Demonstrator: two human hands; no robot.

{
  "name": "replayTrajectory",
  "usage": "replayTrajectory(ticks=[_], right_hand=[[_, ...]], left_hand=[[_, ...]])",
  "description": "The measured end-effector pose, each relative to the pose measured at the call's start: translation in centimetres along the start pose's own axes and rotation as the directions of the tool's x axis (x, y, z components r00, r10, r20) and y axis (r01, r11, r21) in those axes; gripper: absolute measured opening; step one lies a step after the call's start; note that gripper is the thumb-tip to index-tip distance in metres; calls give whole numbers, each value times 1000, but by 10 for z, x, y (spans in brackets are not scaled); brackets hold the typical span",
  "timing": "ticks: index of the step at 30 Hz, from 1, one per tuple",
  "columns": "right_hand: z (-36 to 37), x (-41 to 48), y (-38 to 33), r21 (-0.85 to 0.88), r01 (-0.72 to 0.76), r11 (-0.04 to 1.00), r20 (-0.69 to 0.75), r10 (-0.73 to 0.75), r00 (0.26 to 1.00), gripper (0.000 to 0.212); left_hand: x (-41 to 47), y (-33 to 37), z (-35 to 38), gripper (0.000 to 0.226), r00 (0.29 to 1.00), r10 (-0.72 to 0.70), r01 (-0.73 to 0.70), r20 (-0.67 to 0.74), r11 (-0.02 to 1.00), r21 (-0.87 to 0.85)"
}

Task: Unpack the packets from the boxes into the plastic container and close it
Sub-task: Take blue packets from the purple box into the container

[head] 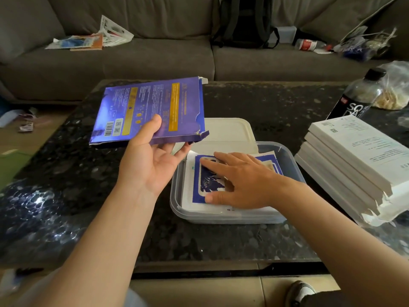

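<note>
The left hand (152, 167) grips a flat purple box (150, 109) by its near edge, with the thumb lying on the printed top face and the fingers curled underneath. It holds the box tilted in the air above the dark speckled table (276, 103), just left of the plastic container (221, 218). One end of the box is torn open, with ragged flaps showing. The right hand (241, 185) lies flat with its fingers straight and slightly spread, pressing down on the top packet (207, 182), a white packet with a blue print. This packet sits on a pile of packets inside the container. The clear, rectangular container stands open on the table in front of the person, and its white lid (230, 131) lies just behind it. To the right, a stack of white boxes (354, 156) rests near the container, with a soda bottle (358, 94) beyond it.
</note>
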State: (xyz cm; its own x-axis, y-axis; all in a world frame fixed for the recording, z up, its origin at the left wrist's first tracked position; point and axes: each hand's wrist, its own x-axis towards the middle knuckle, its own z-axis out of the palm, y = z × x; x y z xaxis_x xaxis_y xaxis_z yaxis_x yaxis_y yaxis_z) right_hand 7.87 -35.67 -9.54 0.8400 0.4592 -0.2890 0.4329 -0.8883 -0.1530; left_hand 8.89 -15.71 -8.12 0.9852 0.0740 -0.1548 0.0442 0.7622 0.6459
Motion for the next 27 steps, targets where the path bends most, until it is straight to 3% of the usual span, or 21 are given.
replayTrajectory(ticks=[4, 13, 27], right_hand=[[2, -1, 3, -88, 41, 995, 11, -40, 999, 102], [14, 3, 4, -228, 56, 972, -49, -69, 996, 92], [14, 5, 4, -253, 82, 964, -122, -115, 986, 96]], left_hand=[[0, -1, 3, 29, 1000, -13, 13, 7, 1000, 10], [-2, 0, 3, 28, 1000, -10, 10, 10, 1000, 3], [-2, -1, 5, 31, 1000, -17, 17, 9, 1000, 19]])
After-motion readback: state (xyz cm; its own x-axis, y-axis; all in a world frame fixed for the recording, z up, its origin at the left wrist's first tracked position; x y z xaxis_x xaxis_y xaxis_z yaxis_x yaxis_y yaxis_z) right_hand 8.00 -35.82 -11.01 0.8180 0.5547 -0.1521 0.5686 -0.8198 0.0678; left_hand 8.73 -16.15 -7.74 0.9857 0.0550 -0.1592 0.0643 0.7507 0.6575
